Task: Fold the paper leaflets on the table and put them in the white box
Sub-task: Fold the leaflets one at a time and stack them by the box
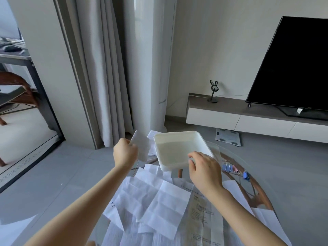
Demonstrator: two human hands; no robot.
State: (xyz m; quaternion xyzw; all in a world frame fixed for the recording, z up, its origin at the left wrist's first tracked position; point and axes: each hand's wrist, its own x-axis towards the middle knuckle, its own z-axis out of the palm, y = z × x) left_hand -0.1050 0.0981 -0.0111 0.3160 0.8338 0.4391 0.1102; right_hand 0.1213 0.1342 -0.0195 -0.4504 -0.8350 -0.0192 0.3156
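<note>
- The left hand (125,151) is raised left of centre, its fingers curled to pinch a small folded white paper leaflet (141,146). The leaflet stands nearly upright in the air, just beside the box's left wall and not yet over it.
- Nearer the person, many unfolded white paper leaflets (159,201), creased and overlapping, lie across the round glass table (266,196).
- The shallow square white plastic box (177,150) is at the table's far side, and nothing shows inside it.
- The right hand (205,167) grips the box's near right corner, with the fingers curled over the rim and the thumb apparently on the outer wall. It is hard to tell whether the box rests flat or is slightly lifted.
- The step in hand looks like placing the folded leaflet. It would go best carried rightward over the box floor, tipped flat and released low so the fold does not spring open, with the right hand steadying the box.
- Blue metal binder clips (228,167) lie to the right of the box, out of the way.
</note>
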